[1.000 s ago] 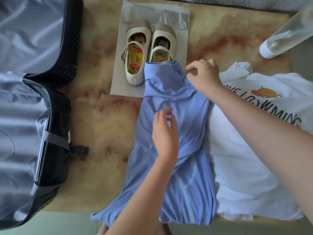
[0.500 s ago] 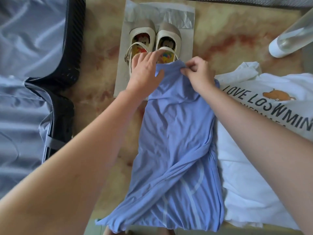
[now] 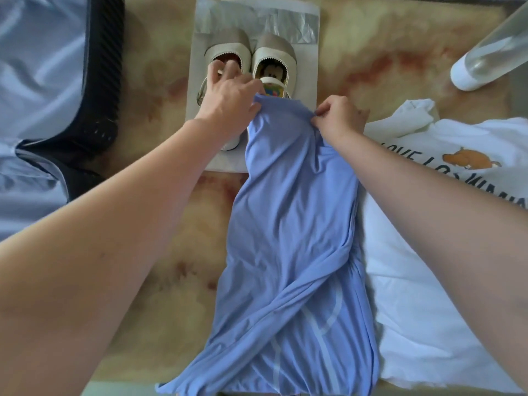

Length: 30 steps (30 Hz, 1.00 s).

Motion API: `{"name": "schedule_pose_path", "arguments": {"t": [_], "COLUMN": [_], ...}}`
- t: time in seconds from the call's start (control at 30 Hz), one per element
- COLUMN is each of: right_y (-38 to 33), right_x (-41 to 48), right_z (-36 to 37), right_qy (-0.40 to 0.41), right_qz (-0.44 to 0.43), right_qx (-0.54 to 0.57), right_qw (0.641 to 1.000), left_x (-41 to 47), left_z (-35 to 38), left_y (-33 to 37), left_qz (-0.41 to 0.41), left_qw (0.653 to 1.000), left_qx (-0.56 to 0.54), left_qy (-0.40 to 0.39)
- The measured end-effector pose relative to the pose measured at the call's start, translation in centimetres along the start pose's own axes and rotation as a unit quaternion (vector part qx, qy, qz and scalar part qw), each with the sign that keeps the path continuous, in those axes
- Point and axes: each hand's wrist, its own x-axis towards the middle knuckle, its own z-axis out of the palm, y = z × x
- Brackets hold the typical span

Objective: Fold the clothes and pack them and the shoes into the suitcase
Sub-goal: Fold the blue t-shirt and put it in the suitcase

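Note:
A light blue garment (image 3: 291, 230) lies lengthwise in the middle of the table, folded into a narrow strip with its sleeves crossed near the bottom. My left hand (image 3: 228, 98) pinches its far left corner, partly over the left shoe. My right hand (image 3: 340, 118) pinches the far right corner. A pair of cream shoes (image 3: 274, 58) rests on a grey plastic bag (image 3: 285, 21) just beyond the garment. An open suitcase (image 3: 43, 90) with pale blue lining lies at the left. A white printed T-shirt (image 3: 445, 212) is spread at the right, under the garment's edge.
A clear bottle with a white cap (image 3: 491, 55) lies tilted at the far right. The table (image 3: 160, 295) has a mottled beige and red surface, with bare room between the suitcase and the blue garment.
My left hand has gone from the garment's middle up to its far left corner and taken hold. My right hand stays at the far right corner. The view has shifted closer.

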Motion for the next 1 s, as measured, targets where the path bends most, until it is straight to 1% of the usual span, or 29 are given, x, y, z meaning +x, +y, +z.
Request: {"name": "schedule_pose_path", "arguments": {"t": [0.1, 0.2, 0.3, 0.37, 0.43, 0.5, 0.6, 0.63, 0.7, 0.77, 0.87, 1.0], "right_y": [0.0, -0.2, -0.7, -1.1, -1.4, -1.7, -1.3, -1.3, -1.1, -0.7, -0.7, -1.9], "right_x": [0.7, 0.8, 0.5, 0.5, 0.3, 0.1, 0.7, 0.5, 0.1, -0.1, -0.6, -1.5], "right_z": [0.4, 0.2, -0.3, -0.6, -0.5, -0.5, -0.5, -0.8, -1.3, -1.5, -2.2, -3.6], "right_qy": [-0.038, -0.051, -0.099, -0.136, -0.168, -0.158, -0.105, -0.095, -0.093, -0.089, -0.104, -0.110], "right_qz": [0.017, 0.017, 0.025, 0.032, 0.021, 0.018, 0.006, 0.006, -0.002, -0.008, -0.011, -0.081], "right_qx": [0.037, 0.039, 0.059, 0.080, 0.059, 0.066, 0.140, 0.149, 0.161, 0.197, 0.276, 0.327], "right_qw": [0.998, 0.998, 0.993, 0.987, 0.984, 0.985, 0.985, 0.984, 0.983, 0.976, 0.955, 0.935], "left_x": [-0.3, -0.7, -1.0, -1.2, -1.3, -1.3, -1.1, -1.1, -1.2, -1.1, -1.2, -2.1], "left_z": [0.1, 0.3, 0.3, 0.4, 0.3, 0.0, -0.3, -0.3, -0.3, -0.1, -0.6, -1.6], "left_y": [0.0, -0.1, -0.1, 0.2, 0.6, 0.9, 1.1, 1.0, 1.0, 1.0, 0.8, -0.1], "left_qz": [-0.047, -0.112, -0.169, -0.189, -0.198, -0.211, -0.242, -0.248, -0.253, -0.253, -0.233, -0.218], "left_qw": [0.999, 0.991, 0.982, 0.977, 0.972, 0.966, 0.945, 0.941, 0.931, 0.923, 0.929, 0.932], "left_qx": [-0.018, -0.064, -0.086, -0.099, -0.125, -0.152, -0.217, -0.232, -0.261, -0.287, -0.281, -0.280], "left_qy": [0.009, 0.032, 0.023, 0.021, 0.019, 0.003, -0.011, -0.016, -0.030, -0.044, -0.060, -0.073]}}
